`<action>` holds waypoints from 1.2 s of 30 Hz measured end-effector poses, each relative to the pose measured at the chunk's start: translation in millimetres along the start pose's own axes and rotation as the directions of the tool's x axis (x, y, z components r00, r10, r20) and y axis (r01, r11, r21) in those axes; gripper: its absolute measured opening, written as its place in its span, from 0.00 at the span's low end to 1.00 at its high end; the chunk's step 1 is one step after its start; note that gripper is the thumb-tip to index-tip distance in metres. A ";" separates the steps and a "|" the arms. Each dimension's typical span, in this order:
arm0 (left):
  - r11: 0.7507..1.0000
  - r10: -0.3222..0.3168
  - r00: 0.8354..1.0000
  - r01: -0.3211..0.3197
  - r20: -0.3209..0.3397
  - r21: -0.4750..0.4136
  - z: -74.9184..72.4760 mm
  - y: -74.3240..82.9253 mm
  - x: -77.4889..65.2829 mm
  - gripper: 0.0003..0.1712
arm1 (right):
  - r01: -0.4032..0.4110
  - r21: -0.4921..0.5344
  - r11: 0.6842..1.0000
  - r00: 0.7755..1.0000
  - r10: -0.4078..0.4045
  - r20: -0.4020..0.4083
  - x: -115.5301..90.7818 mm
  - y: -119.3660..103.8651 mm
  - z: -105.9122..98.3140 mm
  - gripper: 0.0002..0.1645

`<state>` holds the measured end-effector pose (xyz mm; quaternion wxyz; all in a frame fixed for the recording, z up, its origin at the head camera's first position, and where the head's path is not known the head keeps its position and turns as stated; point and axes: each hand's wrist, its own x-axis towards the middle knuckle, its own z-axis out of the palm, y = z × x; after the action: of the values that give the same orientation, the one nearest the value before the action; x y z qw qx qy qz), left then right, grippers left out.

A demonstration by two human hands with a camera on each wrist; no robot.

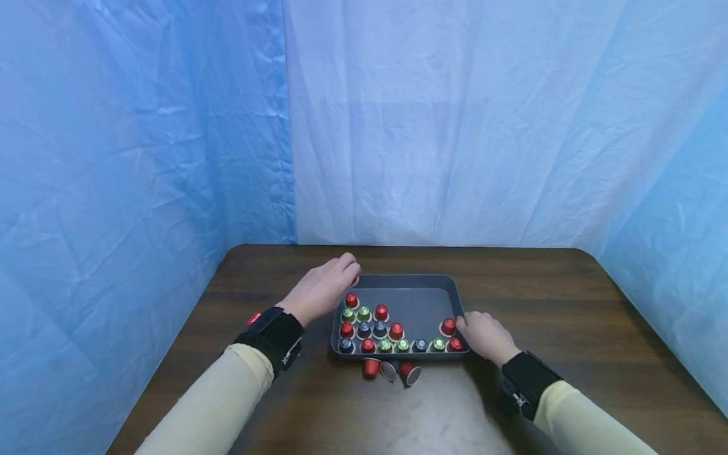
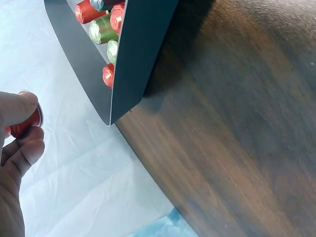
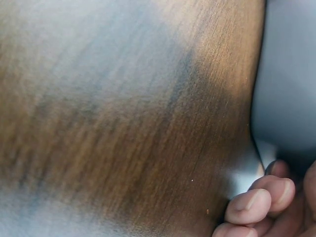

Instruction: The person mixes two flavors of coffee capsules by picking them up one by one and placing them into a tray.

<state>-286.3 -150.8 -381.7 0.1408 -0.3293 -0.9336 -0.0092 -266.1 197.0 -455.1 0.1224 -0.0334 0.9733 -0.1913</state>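
Observation:
My left hand (image 1: 323, 285) pinches a red coffee capsule (image 2: 30, 122) between thumb and fingertips, raised over the far left corner of a dark grey baking tray (image 1: 412, 300). Red, green and dark blue capsules stand rim down in the tray, in a full row along the near side and shorter rows on the left. At the right side, one red capsule (image 1: 448, 327) stands behind the near row. My right hand (image 1: 488, 336) grips the tray's right edge near the front corner, with curled fingers (image 3: 248, 205) at the outer wall in the right wrist view.
In front of the tray, three capsules lie on the brown wooden table (image 1: 318, 404): a red one (image 1: 371, 368), a dark one showing its foil lid (image 1: 389, 371), and another red one (image 1: 410, 373). Blue and white sheets (image 1: 432, 126) hang behind and beside the table.

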 end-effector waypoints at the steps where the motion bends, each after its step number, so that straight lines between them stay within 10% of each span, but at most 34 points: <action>1: 1.000 -0.002 1.000 0.002 0.004 -0.004 0.6 0.5 1.4 0.19 | 0.001 0.000 1.000 1.000 -0.001 0.002 -0.2 0.1 -0.2 0.23; 36: 0.990 -0.090 0.962 0.115 0.256 -0.085 39.5 16.5 25.7 0.23 | -0.012 0.013 1.000 1.000 0.012 0.013 -0.5 -0.4 -0.6 0.24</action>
<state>-305.4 -117.8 -414.0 0.0042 -0.2855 -0.9581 -0.0209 -265.8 196.9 -454.3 0.1302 -0.0281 0.9714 -0.1966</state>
